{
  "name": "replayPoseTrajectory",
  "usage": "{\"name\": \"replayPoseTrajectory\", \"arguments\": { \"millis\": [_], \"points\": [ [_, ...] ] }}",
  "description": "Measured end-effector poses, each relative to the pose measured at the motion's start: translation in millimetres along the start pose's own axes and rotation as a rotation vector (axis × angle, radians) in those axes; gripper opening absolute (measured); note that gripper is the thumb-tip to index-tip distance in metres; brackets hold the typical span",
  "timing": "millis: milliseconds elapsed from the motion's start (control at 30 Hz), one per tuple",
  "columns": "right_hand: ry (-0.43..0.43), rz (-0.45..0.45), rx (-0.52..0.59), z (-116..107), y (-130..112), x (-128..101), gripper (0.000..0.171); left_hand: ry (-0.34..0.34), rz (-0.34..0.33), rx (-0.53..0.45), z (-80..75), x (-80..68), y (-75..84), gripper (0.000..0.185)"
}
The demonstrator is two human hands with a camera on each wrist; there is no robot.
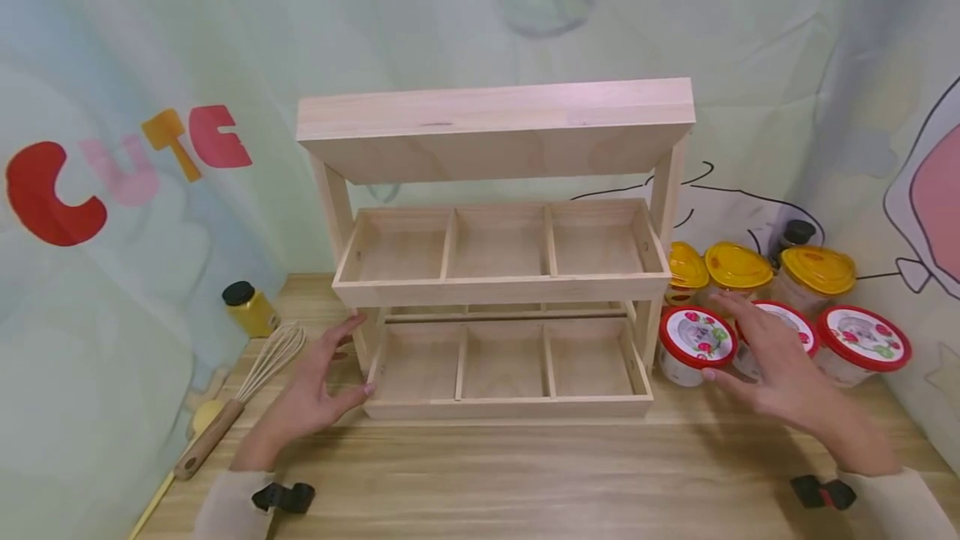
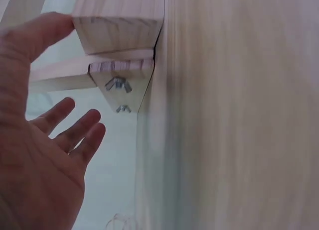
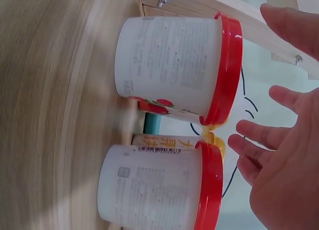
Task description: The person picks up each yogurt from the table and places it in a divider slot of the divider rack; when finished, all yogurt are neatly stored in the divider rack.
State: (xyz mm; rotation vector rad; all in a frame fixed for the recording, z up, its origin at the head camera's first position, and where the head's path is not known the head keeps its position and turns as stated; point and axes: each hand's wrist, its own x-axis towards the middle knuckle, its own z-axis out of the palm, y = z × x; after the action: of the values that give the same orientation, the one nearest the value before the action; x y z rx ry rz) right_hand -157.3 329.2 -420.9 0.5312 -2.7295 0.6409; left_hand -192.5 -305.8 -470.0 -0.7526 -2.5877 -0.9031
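A two-tier wooden shelf rack [image 1: 495, 111] stands on the table, each tier a tray with three bare compartments. My left hand [image 1: 311, 394] is at the rack's lower left corner. Its thumb meets the end of the lower tray [image 2: 117, 33] in the left wrist view, while the other fingers are spread and hold nothing. Over the red-lidded tubs, my right hand [image 1: 780, 373] hovers with fingers apart. In the right wrist view that hand [image 3: 294, 150] grips nothing, and a white tub [image 3: 169, 65] with a red lid stands near it.
Yellow-lidded containers [image 1: 738, 265] and a black-capped bottle [image 1: 797, 233] stand behind the red-lidded tubs, right of the rack. At the left lie a whisk [image 1: 210, 436] and a yellow jar [image 1: 255, 313] with a black cap. A printed curtain [image 1: 450, 23] hangs behind.
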Motion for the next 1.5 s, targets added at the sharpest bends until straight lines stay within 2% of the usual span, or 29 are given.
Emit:
{"name": "replayPoseTrajectory", "arguments": {
  "millis": [100,333,433,500,600,800,967,1200,1500],
  "points": [
    [-0.011,-0.008,-0.018,3,0,1,0.102,-0.004,-0.014,-0.091,3.3,-0.3,0.0,0.104],
    [-0.097,0.040,-0.068,7,-2,8,0.098,0.073,0.008,-0.304,14.1,-6.1,-6.4,0.101],
    [-0.133,0.053,-0.078,8,-3,10,0.098,0.099,-0.005,-0.390,20.9,-9.8,-10.9,0.100],
    [-0.147,0.060,-0.081,10,-4,11,0.097,0.111,-0.016,-0.410,25.1,-11.9,-13.8,0.100],
    [-0.162,0.065,-0.081,11,-5,13,0.097,0.115,-0.028,-0.369,28.8,-13.8,-16.7,0.099],
    [-0.150,0.057,-0.087,15,-5,14,0.095,0.107,0.013,-0.240,30.4,-13.5,-18.2,0.101],
    [-0.099,0.044,-0.056,17,-3,13,0.090,0.096,0.001,-0.231,30.9,-13.7,-17.0,0.103],
    [-0.017,0.027,-0.015,13,-2,8,0.087,0.119,0.000,-0.227,34.5,-13.1,-18.0,0.103],
    [0.055,0.028,-0.003,2,-14,1,0.083,0.116,-0.023,-0.227,36.1,-12.4,-18.8,0.104]
  ]
}}
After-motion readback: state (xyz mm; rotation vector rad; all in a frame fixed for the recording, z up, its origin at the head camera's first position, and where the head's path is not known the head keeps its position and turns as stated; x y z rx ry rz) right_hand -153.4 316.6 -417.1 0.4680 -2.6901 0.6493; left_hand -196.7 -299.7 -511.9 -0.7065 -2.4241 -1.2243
